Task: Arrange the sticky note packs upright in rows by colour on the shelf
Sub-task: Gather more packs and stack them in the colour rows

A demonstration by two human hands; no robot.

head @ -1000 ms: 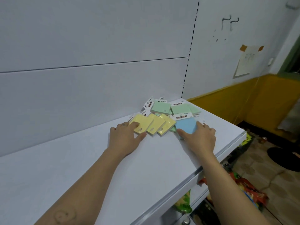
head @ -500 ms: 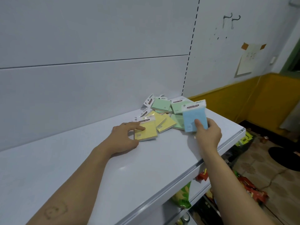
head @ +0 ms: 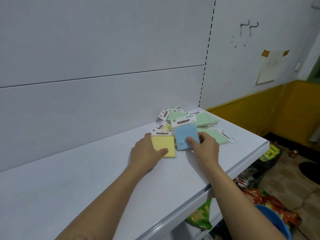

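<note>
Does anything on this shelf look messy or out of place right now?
Yes. The green packs lie flat, overlapping at odd angles in a heap at the back of the shelf, with yellow packs mixed in, not upright rows. The right hand grips a blue pack, the left hand a yellow pack.

One blue pack [head: 185, 134], one yellow pack [head: 161, 143], a second yellow pack [head: 167, 126] peeking out at its twelve o'clock, and three green packs [head: 207, 119] showing, maybe more buried.
</note>
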